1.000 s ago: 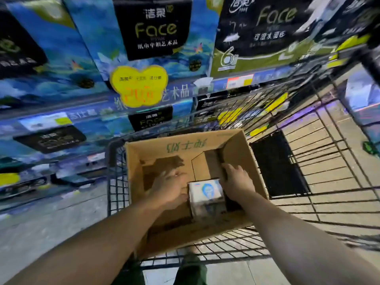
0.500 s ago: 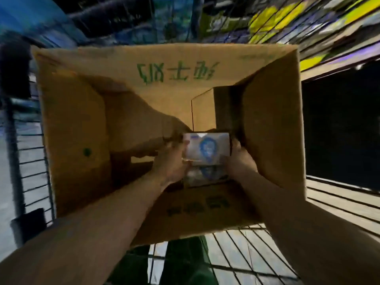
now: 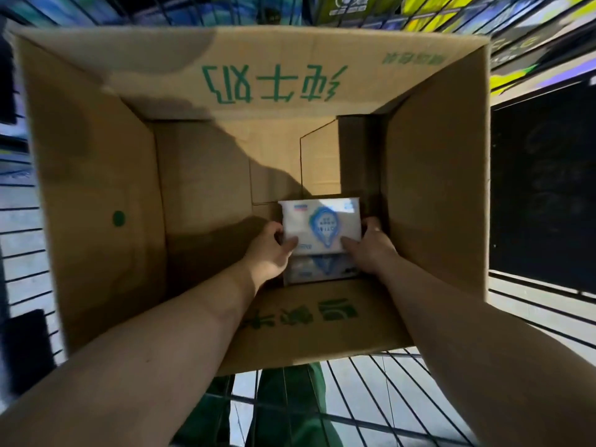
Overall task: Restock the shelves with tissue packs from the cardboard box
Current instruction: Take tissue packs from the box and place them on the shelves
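I look straight down into an open cardboard box with green print on its flaps. At its bottom right lies a white tissue pack with a blue emblem, on top of another tissue pack of the same kind. My left hand grips the top pack's left end, thumb on its upper face. My right hand grips the right end the same way, close to the box's right wall. Both forearms reach down into the box.
The box sits in a wire shopping cart; its black mesh shows below and at the left. A dark panel stands to the right. Blurred shelf goods in yellow and blue lie beyond the far flap.
My head has dropped much closer over the box, so the shelves left the view. Both hands went from beside the pack to clasping its two ends.
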`<state>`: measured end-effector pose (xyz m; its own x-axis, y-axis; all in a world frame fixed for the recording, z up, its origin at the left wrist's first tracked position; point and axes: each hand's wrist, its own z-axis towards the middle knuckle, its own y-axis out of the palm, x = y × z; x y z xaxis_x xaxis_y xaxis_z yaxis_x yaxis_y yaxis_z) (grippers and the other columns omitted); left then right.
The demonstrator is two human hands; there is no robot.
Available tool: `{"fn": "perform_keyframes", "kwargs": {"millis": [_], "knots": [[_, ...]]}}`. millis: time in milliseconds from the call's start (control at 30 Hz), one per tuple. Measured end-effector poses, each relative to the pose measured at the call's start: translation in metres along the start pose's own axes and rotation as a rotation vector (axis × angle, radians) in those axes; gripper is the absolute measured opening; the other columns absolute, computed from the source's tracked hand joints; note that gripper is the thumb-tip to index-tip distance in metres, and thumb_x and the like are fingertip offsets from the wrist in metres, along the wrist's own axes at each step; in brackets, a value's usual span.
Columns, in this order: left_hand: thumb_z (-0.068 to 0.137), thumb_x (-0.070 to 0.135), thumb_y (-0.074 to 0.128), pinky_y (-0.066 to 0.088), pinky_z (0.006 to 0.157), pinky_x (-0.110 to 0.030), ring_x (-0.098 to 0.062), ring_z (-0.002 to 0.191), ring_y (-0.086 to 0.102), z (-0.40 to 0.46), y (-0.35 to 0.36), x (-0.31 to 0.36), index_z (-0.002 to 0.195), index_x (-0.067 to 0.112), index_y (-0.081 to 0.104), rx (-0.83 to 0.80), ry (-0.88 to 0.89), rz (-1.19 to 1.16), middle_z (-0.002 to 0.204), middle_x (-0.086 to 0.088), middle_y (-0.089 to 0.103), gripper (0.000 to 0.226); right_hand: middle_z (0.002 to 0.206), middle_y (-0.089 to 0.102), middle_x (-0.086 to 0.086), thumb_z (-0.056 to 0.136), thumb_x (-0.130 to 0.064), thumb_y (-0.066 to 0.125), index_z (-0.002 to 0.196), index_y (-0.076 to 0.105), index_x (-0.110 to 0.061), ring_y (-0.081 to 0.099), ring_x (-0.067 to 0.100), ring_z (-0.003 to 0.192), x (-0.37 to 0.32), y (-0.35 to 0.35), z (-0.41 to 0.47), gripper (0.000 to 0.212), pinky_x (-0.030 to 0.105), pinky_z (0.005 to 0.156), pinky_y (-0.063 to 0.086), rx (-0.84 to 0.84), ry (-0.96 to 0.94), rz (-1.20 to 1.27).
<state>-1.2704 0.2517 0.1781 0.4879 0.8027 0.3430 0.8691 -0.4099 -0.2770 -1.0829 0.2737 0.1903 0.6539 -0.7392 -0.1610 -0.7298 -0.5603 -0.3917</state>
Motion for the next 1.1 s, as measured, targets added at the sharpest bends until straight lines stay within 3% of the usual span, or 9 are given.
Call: {"fn": "perform_keyframes", "kwargs": {"millis": [167,267,400,533,633,733,833,933,1100], "knots": [[0.092,0.027,0.062,0.048,0.061,-0.028,-0.017,0.086,0.057,-0.005,-0.009,-0.001,0.107,0.021,0.051,0.065,-0.024,-0.126,0.113,-0.008,0.059,0.019,0.131,0.054,0.006,0.094,-0.032,0.058,0.141,0.034,-0.019,0.059,0.023,0.1,-0.003,0.0,-0.011,0.054,0.024,0.062,0.043,0.041,-0.073,0.107],[0.091,0.022,0.065,0.046,0.061,-0.023,-0.014,0.087,0.056,-0.013,-0.023,0.004,0.111,0.018,0.054,0.096,0.017,-0.234,0.108,-0.004,0.059,0.023,0.118,0.057,0.0,0.094,-0.029,0.058,0.138,0.034,-0.025,0.056,0.008,0.077,-0.011,-0.004,-0.017,0.05,0.019,0.053,0.041,0.062,-0.122,0.231],[0.091,0.017,0.064,0.051,0.063,-0.026,-0.014,0.084,0.06,-0.034,-0.048,0.019,0.112,0.017,0.056,0.12,0.047,-0.359,0.109,-0.005,0.061,0.023,0.111,0.054,-0.008,0.095,-0.022,0.058,0.142,0.029,-0.028,0.057,0.001,0.079,-0.03,-0.01,-0.04,0.056,0.016,0.051,0.046,0.063,-0.209,0.352],[0.087,0.007,0.067,0.052,0.063,-0.027,-0.015,0.091,0.061,-0.067,-0.081,0.037,0.11,0.02,0.054,0.16,0.101,-0.515,0.119,-0.006,0.06,0.03,0.121,0.055,-0.011,0.088,-0.01,0.067,0.149,0.026,-0.028,0.059,0.012,0.105,-0.054,-0.022,-0.083,0.075,0.03,0.079,0.055,0.043,-0.32,0.5],[0.086,-0.003,0.064,0.054,0.078,-0.035,-0.023,0.103,0.062,-0.111,-0.113,0.047,0.131,0.012,0.049,0.116,0.121,-0.651,0.13,-0.01,0.056,0.05,0.115,0.064,-0.003,0.081,-0.007,0.074,0.131,0.05,-0.02,0.062,0.019,0.107,-0.074,-0.031,-0.124,0.057,0.04,0.092,0.053,0.038,-0.404,0.464],[0.09,-0.003,0.057,0.055,0.063,-0.025,-0.018,0.077,0.067,-0.155,-0.145,0.054,0.107,0.003,0.061,-0.01,0.161,-0.718,0.124,-0.022,0.061,0.018,0.103,0.068,0.003,0.079,-0.012,0.077,0.11,0.06,-0.016,0.065,0.018,0.089,-0.097,-0.04,-0.167,0.035,0.031,0.076,0.057,0.058,-0.483,0.353],[0.093,0.026,0.062,0.059,0.069,-0.036,-0.019,0.079,0.07,-0.202,-0.182,0.052,0.116,0.013,0.057,-0.018,0.228,-0.763,0.115,-0.011,0.067,0.027,0.095,0.066,-0.002,0.083,-0.021,0.074,0.112,0.057,-0.013,0.06,0.006,0.078,-0.132,-0.039,-0.219,0.035,0.009,0.056,0.048,0.068,-0.623,0.243],[0.091,0.037,0.063,0.057,0.08,-0.046,-0.02,0.086,0.066,-0.24,-0.228,0.039,0.102,0.024,0.054,0.115,0.353,-0.724,0.109,-0.004,0.067,0.02,0.127,0.058,0.002,0.094,-0.033,0.058,0.127,0.042,-0.019,0.06,0.02,0.109,-0.174,-0.025,-0.269,0.04,0.036,0.088,0.054,0.001,-0.752,0.231],[0.091,0.023,0.065,0.059,0.07,-0.038,-0.021,0.096,0.067,-0.294,-0.339,-0.028,0.124,0.017,0.052,0.222,0.543,-0.805,0.114,-0.004,0.066,0.036,0.125,0.053,-0.008,0.1,-0.032,0.047,0.137,0.033,-0.034,0.056,0.021,0.112,-0.254,0.046,-0.37,0.04,0.044,0.086,0.054,0.017,-0.971,0.169]]}}
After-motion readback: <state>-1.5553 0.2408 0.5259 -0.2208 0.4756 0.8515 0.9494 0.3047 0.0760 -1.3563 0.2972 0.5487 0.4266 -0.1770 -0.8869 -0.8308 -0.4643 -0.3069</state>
